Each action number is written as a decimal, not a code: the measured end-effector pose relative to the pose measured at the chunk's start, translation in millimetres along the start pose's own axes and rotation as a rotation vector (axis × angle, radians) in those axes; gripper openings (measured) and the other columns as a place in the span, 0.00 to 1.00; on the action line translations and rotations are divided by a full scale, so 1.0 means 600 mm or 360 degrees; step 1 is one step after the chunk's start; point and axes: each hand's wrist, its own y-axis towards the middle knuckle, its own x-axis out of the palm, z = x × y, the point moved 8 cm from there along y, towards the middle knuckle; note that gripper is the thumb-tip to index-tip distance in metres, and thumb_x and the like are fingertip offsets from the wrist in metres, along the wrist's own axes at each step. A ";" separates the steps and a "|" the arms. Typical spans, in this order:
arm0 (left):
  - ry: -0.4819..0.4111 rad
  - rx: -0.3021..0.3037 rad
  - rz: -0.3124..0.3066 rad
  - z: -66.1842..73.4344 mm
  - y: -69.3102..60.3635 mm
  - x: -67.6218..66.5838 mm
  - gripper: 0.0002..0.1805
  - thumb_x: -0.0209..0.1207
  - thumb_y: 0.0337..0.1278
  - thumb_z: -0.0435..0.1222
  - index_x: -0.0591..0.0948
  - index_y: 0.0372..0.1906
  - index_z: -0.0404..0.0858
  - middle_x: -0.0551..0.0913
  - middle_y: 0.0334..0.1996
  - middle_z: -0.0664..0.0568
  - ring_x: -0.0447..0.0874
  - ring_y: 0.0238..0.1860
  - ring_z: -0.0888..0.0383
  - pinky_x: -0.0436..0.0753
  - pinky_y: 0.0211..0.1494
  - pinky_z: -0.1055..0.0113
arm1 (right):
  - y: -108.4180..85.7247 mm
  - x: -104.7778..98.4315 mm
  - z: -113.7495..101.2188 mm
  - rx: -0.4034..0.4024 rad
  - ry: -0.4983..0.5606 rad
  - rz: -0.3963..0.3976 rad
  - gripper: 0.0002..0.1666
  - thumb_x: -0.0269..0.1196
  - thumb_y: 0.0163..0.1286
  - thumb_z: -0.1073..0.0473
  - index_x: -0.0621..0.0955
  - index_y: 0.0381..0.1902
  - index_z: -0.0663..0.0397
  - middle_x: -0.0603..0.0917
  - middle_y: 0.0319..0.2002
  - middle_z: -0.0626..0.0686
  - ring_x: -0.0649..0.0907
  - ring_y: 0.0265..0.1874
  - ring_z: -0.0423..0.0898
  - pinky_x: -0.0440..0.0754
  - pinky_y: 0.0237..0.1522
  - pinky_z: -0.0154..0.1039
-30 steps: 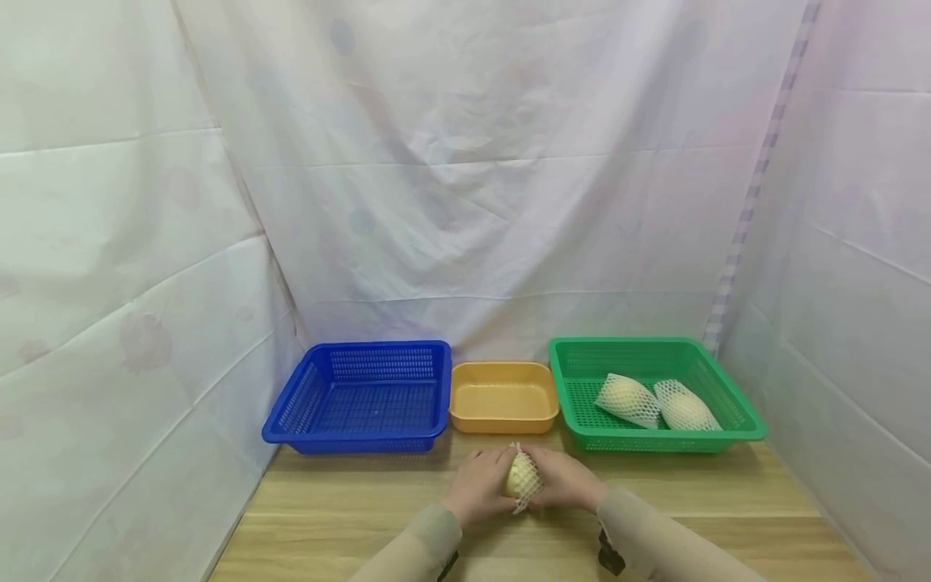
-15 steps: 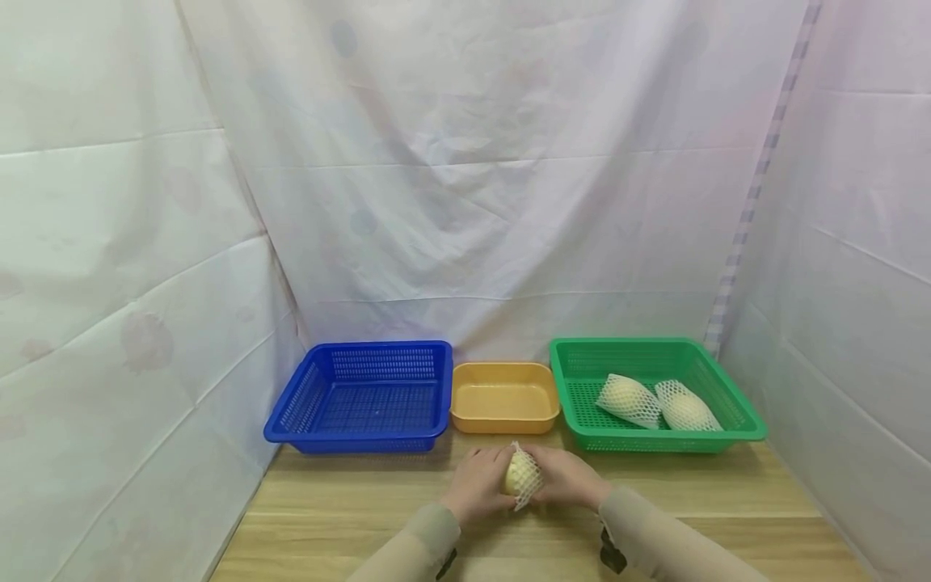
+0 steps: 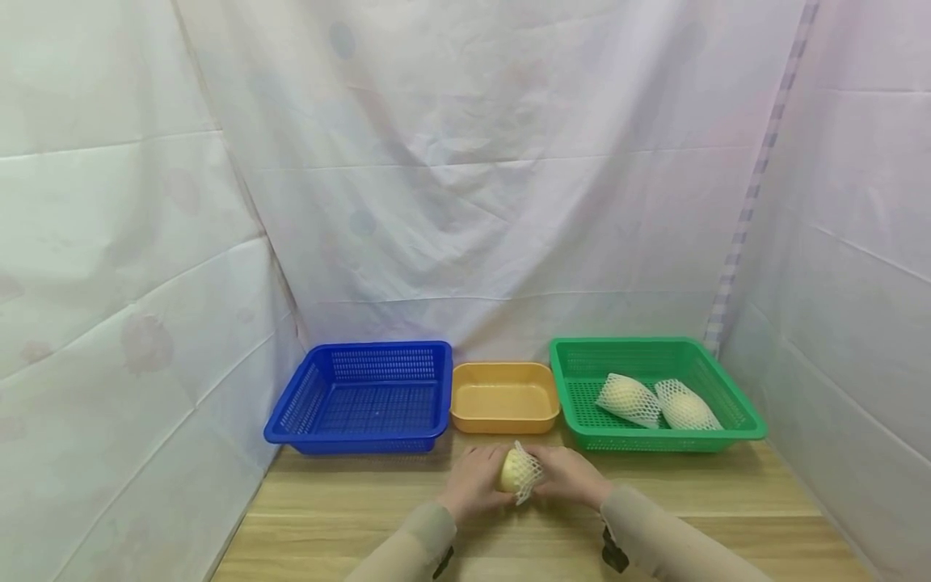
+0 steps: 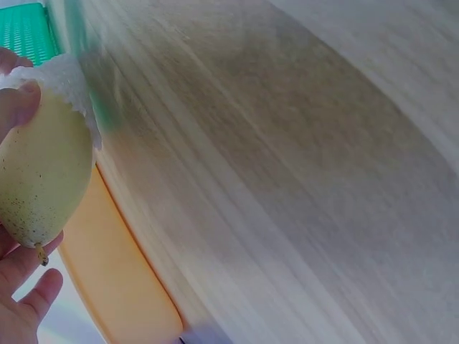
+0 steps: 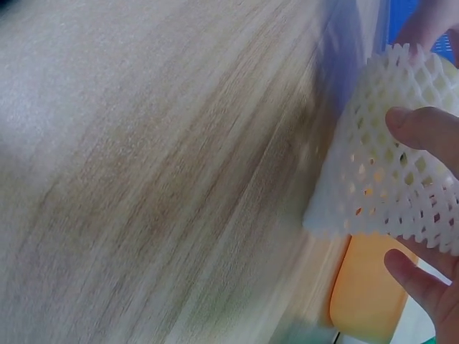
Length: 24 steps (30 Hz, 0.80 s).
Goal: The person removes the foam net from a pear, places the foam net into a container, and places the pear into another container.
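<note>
Between both hands, above the wooden table, is a pale yellow pear (image 3: 510, 476) in a white foam net (image 3: 528, 477). My left hand (image 3: 474, 482) grips the pear's bare left end; in the left wrist view its fingers lie by the stem end of the speckled pear (image 4: 44, 168). My right hand (image 3: 570, 477) holds the netted right end, and in the right wrist view its thumb presses on the foam net (image 5: 380, 158). The net covers only part of the pear. Where the palms meet the fruit is hidden.
Behind the hands stands an orange tray (image 3: 505, 426). A blue basket (image 3: 356, 444) is to its left, a green basket (image 3: 655, 443) to its right. Two netted pears, a left one (image 3: 627, 399) and a right one (image 3: 686, 406), lie in the green basket. White cloth hangs around.
More of the pear's bare left side shows now, as the foam net sits further toward the right hand. My left hand has shifted slightly left with the pear. Baskets and tray stay put.
</note>
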 end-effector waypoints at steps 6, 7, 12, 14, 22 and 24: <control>0.0013 0.0012 0.0030 -0.004 -0.004 -0.004 0.42 0.70 0.40 0.59 0.73 0.61 0.44 0.80 0.53 0.57 0.77 0.52 0.60 0.74 0.55 0.60 | 0.002 -0.001 -0.001 -0.0026 -0.0001 0.0019 0.40 0.73 0.50 0.59 0.75 0.63 0.56 0.84 0.50 0.52 0.83 0.44 0.44 0.81 0.46 0.42; 0.0015 0.0014 0.0032 -0.004 -0.004 -0.004 0.42 0.70 0.40 0.60 0.73 0.61 0.44 0.80 0.53 0.57 0.77 0.52 0.60 0.74 0.55 0.60 | 0.002 -0.002 -0.002 -0.0034 -0.0007 0.0028 0.39 0.73 0.50 0.59 0.75 0.62 0.56 0.85 0.49 0.51 0.83 0.43 0.43 0.81 0.45 0.41; 0.0032 0.0005 0.0018 -0.010 -0.006 -0.006 0.41 0.70 0.40 0.59 0.74 0.60 0.44 0.80 0.53 0.57 0.78 0.51 0.60 0.75 0.54 0.60 | 0.005 -0.006 -0.006 -0.0072 -0.0040 0.0090 0.35 0.72 0.50 0.60 0.78 0.59 0.54 0.85 0.47 0.50 0.84 0.42 0.42 0.82 0.44 0.40; 0.0047 -0.0003 0.0006 -0.013 -0.006 -0.005 0.41 0.71 0.40 0.59 0.74 0.60 0.43 0.80 0.53 0.57 0.78 0.51 0.60 0.75 0.55 0.60 | 0.006 -0.008 -0.008 -0.0078 -0.0044 0.0113 0.33 0.72 0.50 0.60 0.79 0.57 0.53 0.86 0.47 0.50 0.84 0.41 0.42 0.82 0.44 0.40; 0.0040 -0.0048 -0.0015 -0.027 -0.011 -0.002 0.43 0.71 0.40 0.58 0.73 0.62 0.42 0.80 0.53 0.55 0.78 0.52 0.58 0.73 0.58 0.57 | 0.010 -0.010 -0.009 -0.0061 -0.0082 0.0156 0.29 0.72 0.52 0.62 0.81 0.55 0.54 0.87 0.43 0.50 0.84 0.39 0.43 0.82 0.42 0.41; 0.0042 -0.0050 0.0001 -0.031 -0.013 -0.002 0.43 0.71 0.39 0.59 0.73 0.62 0.43 0.80 0.53 0.56 0.78 0.52 0.59 0.73 0.58 0.58 | 0.012 -0.010 -0.008 -0.0053 -0.0101 0.0156 0.28 0.72 0.52 0.61 0.82 0.54 0.54 0.87 0.43 0.50 0.85 0.40 0.44 0.82 0.42 0.41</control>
